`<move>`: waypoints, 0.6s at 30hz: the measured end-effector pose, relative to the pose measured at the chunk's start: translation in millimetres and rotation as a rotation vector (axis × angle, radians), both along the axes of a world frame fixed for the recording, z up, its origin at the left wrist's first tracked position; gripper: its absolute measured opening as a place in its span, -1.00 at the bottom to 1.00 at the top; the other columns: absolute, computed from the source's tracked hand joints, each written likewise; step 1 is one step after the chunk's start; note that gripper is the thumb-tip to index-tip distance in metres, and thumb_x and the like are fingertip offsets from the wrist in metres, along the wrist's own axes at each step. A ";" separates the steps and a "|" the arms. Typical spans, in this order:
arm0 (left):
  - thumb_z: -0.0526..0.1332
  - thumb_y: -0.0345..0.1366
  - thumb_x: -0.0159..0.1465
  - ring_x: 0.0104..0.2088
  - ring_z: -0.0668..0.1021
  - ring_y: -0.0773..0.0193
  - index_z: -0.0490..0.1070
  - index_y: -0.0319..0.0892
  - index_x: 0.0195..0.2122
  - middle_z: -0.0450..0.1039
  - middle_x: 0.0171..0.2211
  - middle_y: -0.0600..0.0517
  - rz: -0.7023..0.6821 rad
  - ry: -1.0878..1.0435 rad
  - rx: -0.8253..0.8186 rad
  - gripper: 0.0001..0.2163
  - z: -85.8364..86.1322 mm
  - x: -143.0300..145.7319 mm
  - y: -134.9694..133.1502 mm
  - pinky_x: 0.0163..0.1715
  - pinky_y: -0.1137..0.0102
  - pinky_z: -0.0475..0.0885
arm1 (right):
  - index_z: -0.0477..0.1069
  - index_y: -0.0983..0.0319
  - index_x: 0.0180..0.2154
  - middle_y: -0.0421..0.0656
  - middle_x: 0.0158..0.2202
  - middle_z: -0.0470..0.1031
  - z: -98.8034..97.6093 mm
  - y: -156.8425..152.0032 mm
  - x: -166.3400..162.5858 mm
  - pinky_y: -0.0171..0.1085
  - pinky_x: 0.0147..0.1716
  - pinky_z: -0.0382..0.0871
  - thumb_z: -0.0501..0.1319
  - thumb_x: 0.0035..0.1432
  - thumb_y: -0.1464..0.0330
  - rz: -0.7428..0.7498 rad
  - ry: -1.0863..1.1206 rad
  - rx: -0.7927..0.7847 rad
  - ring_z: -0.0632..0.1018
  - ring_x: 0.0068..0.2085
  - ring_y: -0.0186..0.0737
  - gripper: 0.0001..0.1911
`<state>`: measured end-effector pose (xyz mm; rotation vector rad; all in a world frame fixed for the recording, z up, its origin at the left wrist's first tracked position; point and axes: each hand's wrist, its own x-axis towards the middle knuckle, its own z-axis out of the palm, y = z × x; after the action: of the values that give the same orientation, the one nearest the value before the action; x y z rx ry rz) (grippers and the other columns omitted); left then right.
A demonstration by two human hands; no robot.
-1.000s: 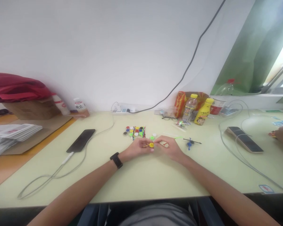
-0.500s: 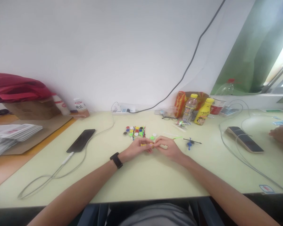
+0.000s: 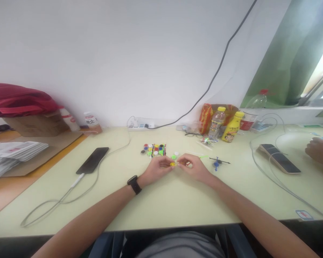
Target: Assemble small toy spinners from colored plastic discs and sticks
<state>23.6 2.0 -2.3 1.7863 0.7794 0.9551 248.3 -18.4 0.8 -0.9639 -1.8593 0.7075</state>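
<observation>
Above the middle of the table, my left hand (image 3: 158,168) pinches a small yellow round piece (image 3: 173,164) between thumb and fingertips. A dark watch (image 3: 134,184) is on that wrist. Close by on the right, my right hand (image 3: 193,167) has its thumb and forefinger pressed together at the yellow piece's edge; what lies in that pinch is too small to make out. A bit of red shows under its fingers. Just beyond the hands are a green round piece (image 3: 173,157) and a group of coloured round pieces (image 3: 156,148). A blue and black cross-shaped piece (image 3: 216,163) lies to the right.
A phone (image 3: 93,160) on a cable lies left. Two yellow-capped bottles, one clear (image 3: 217,122) and one yellow (image 3: 232,128), stand at the back right near a small bag of parts (image 3: 208,142). Another person's hand (image 3: 320,149) rests at the far right beyond a dark slanted device (image 3: 280,158).
My hands have drawn slightly apart, and the yellow piece now shows more clearly at my left fingertips. The other person's hand at the far right has shifted a little.
</observation>
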 end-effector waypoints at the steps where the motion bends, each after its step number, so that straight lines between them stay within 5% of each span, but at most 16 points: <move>1: 0.45 -0.12 0.22 -0.19 0.68 0.12 0.62 -0.23 -0.17 0.66 -0.18 -0.13 0.009 0.009 0.022 -0.72 0.7 -0.1 -0.5 -0.06 0.23 0.61 | 0.55 0.18 -0.26 -0.12 -0.28 0.60 0.2 0.0 0.2 -0.26 -0.38 0.41 0.27 0.23 0.27 0.005 -0.004 0.001 0.54 -0.32 -0.20 -0.86; 7: 0.45 -0.12 0.21 -0.31 0.67 0.18 0.61 -0.24 -0.27 0.66 -0.28 -0.10 0.042 0.056 0.054 -0.74 4.5 -1.2 -2.0 -0.21 0.30 0.61 | 0.55 0.19 -0.26 -0.11 -0.28 0.60 0.5 1.5 1.7 -0.25 -0.36 0.43 0.29 0.24 0.21 0.045 0.007 -0.050 0.55 -0.30 -0.19 -0.82; 10: 0.46 -0.12 0.21 -0.26 0.67 0.15 0.60 -0.24 -0.28 0.66 -0.26 -0.11 0.033 0.023 0.035 -0.74 5.0 -1.6 -3.0 -0.13 0.25 0.60 | 0.55 0.19 -0.25 -0.10 -0.26 0.59 0.3 2.5 2.5 -0.22 -0.31 0.47 0.30 0.25 0.18 0.062 0.041 -0.071 0.57 -0.26 -0.16 -0.79; 18: 0.44 -0.13 0.25 -0.13 0.67 0.08 0.61 -0.23 -0.14 0.64 -0.14 -0.14 -0.145 -0.159 -0.259 -0.72 10.0 -5.6 2.0 -0.06 0.22 0.56 | 0.55 0.18 -0.20 -0.09 -0.20 0.56 2.4 4.3 6.5 -0.21 -0.27 0.50 0.29 0.27 0.14 0.044 0.057 -0.071 0.58 -0.25 -0.18 -0.75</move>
<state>18.0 4.0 7.6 1.5020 0.6328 0.8474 254.8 -14.1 3.2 -0.9417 -1.8209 0.8242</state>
